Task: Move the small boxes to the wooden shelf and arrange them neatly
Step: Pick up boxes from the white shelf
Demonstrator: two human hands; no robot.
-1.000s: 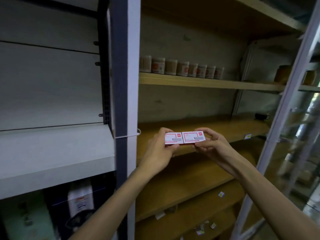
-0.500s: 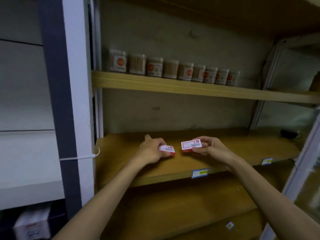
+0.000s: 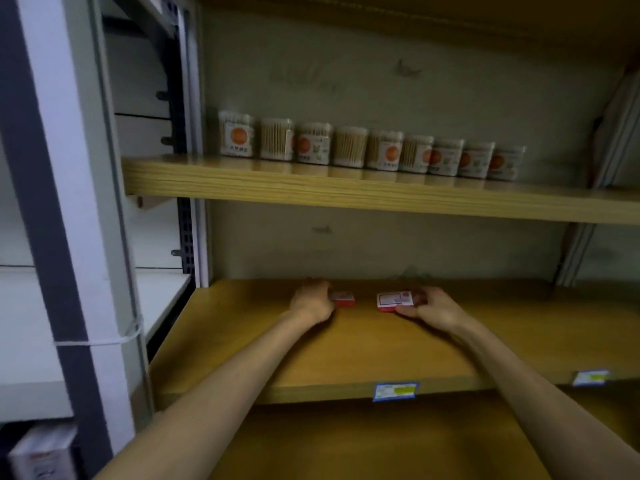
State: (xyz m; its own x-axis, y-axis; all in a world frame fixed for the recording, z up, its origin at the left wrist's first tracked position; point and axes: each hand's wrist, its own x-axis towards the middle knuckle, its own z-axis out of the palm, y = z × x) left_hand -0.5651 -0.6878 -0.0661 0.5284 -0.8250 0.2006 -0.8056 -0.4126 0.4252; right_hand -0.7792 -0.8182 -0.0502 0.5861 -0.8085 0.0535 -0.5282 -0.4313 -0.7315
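Your left hand (image 3: 311,301) and right hand (image 3: 431,306) are now reaching deeper onto the wooden shelf (image 3: 346,344), each gripping one small red-and-white box (image 3: 343,298) (image 3: 394,301), two in all, farther apart than before.

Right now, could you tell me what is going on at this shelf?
A person is putting two small red and white boxes on the wooden shelf. The left hand holds one box and the right hand holds the other box, both low at the back of the shelf with a gap between them. On the shelf above, a row of clear tubs stands along the wall.
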